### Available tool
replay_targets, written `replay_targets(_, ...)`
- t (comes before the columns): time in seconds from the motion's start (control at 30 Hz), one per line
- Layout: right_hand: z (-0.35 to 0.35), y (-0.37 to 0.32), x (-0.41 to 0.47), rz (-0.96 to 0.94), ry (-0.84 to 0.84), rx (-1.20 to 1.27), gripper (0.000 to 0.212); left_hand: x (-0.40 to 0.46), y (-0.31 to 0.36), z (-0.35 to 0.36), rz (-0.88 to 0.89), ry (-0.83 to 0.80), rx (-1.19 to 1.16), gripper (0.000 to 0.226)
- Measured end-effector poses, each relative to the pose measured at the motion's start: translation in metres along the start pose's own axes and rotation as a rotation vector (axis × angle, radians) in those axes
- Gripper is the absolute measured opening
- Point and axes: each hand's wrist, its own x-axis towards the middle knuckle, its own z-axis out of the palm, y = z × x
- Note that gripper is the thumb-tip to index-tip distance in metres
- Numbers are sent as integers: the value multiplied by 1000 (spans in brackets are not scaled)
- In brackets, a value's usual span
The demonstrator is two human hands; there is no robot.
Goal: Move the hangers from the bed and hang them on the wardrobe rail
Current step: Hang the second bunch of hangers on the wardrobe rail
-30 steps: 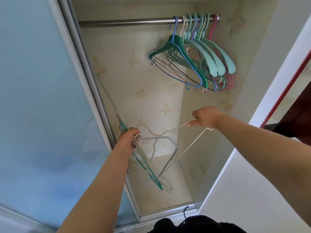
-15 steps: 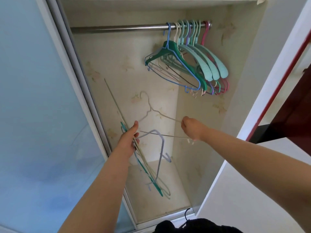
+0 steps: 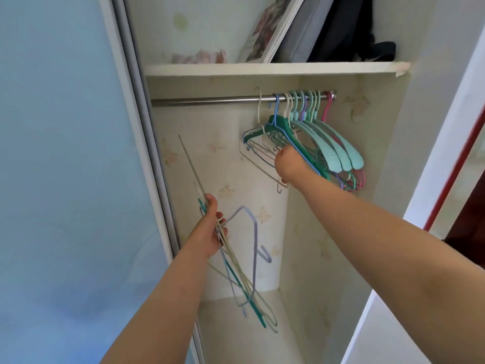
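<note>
A steel wardrobe rail [image 3: 210,101] runs under a white shelf. Several hangers [image 3: 328,151] in green, blue, mint and pink hang bunched at its right end. A thin white wire hanger [image 3: 258,114] has its hook over the rail just left of the bunch. My right hand [image 3: 287,164] is raised and closed on that white hanger's lower frame. My left hand [image 3: 212,229] is lower, by the sliding door, gripping a bundle of thin hangers [image 3: 244,279] in white, teal and lilac that dangles below it.
A pale blue sliding door [image 3: 65,179] fills the left, its frame close to my left hand. The shelf [image 3: 262,68] above holds a framed picture, folded fabric and dark items. The wardrobe's side wall [image 3: 388,153] is at right. The rail's left half is bare.
My right hand has risen from waist height to the rail with the white wire hanger, whose hook now sits over the rail. The view tilted upward. My left hand keeps its bundle.
</note>
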Motion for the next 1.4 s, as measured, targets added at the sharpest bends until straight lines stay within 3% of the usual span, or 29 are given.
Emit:
replay_targets(0.03, 3, 1, -2, 0, -45, -164, 24, -2, 2, 1, -8, -15, -19, 76)
replay_targets(0.07, 6, 8, 1, -75, -36, -518, 23, -3, 3, 2, -16, -24, -36, 74)
replay_targets(0.13, 4, 9, 8, -19, 4, -742, 13, -3, 5, 3, -21, -33, -54, 70)
replay_targets(0.23, -1, 16, 16, 48, 49, -665, 13, -4, 5, 4, 3, -67, -76, 52)
replay_targets(0.3, 3, 32, 8, 8, 82, -405, 20, -5, 4, 5, 1, -76, -89, 43)
replay_targets(0.37, 5, 35, -5, 26, 274, -207, 36, -6, 0, 4, 0, -76, -98, 39)
replay_targets(0.43, 11, 44, -25, -140, 559, -202, 46, -6, -6, 4, 5, -78, -87, 37)
replay_targets(0.47, 14, 48, -35, -259, 571, -229, 42, -5, -10, 4, 5, -80, -83, 37)
replay_targets(0.5, 18, 49, -48, -384, 446, -260, 33, -5, -14, 4, 10, -84, -82, 38)
replay_targets(0.53, 23, 48, -61, -420, 211, -226, 28, -4, -18, 5, 20, -95, -74, 39)
replay_targets(0.63, 39, 48, -97, -168, -660, -145, 53, -2, -29, 10, 51, -144, 65, 52)
replay_targets(0.7, 49, 56, -110, -106, -849, -110, 48, -1, -37, 11, 58, -111, 174, 57)
replay_targets(0.8, 55, 69, -115, 30, -742, 112, 15, 4, -49, 9, 82, -42, 224, 46)
replay_targets(0.93, 57, 88, -112, 251, -586, 367, 10, 6, -58, 2, 113, -60, 249, 34)
replay_targets(1.03, 55, 99, -108, 306, -512, 321, 15, 6, -62, -6, 132, -39, 309, 23)
replay_targets(1.1, 53, 108, -105, 256, -400, 154, 22, 9, -66, -14, 129, 35, 342, 21)
replay_targets(1.23, 43, 131, -107, -80, -91, -386, 19, 20, -78, -30, 107, 234, 312, 16)
replay_targets(1.3, 38, 139, -107, -152, 8, -391, 24, 24, -80, -37, 66, 307, 276, 12)
replay_targets(1.4, 24, 146, -104, -120, 21, -199, 27, 27, -83, -49, 36, 418, 261, 13)
